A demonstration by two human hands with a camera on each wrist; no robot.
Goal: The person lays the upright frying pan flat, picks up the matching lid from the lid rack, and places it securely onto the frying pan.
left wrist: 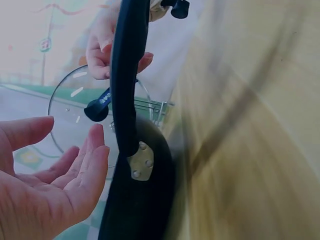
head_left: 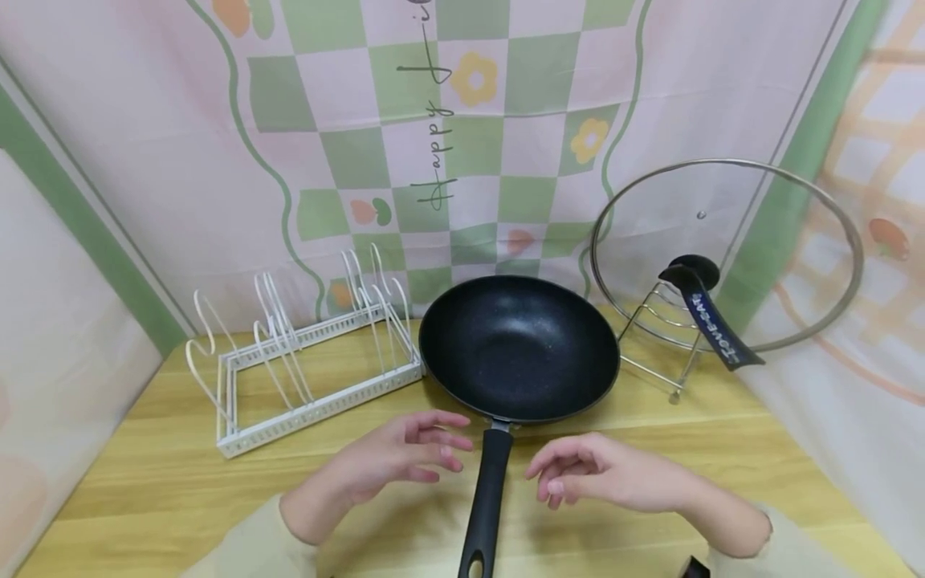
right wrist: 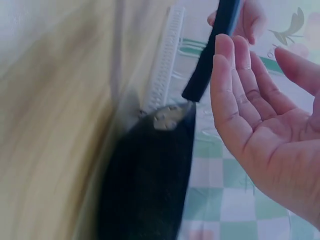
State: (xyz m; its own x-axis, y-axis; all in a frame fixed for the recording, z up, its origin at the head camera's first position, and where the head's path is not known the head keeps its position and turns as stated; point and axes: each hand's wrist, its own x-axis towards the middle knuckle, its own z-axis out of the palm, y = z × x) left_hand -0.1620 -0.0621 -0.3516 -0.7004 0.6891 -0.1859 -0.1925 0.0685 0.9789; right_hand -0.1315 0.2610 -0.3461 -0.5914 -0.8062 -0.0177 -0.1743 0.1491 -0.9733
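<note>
A black frying pan (head_left: 518,345) sits on the wooden table (head_left: 144,490), its long black handle (head_left: 487,498) pointing toward me. My left hand (head_left: 405,457) hovers just left of the handle with fingers loosely spread, holding nothing. My right hand (head_left: 592,474) hovers just right of the handle, fingers relaxed and empty. The left wrist view shows the left hand's palm (left wrist: 45,185) beside the handle (left wrist: 127,75) and the pan (left wrist: 142,200). From the right wrist, the right hand's open palm (right wrist: 265,125) faces the handle (right wrist: 212,50) and the pan (right wrist: 150,185).
A white wire dish rack (head_left: 303,353) stands at the back left. At the back right a glass lid (head_left: 723,249) with a black knob leans upright on a metal lid stand (head_left: 665,337). A patterned cloth backdrop hangs behind the table.
</note>
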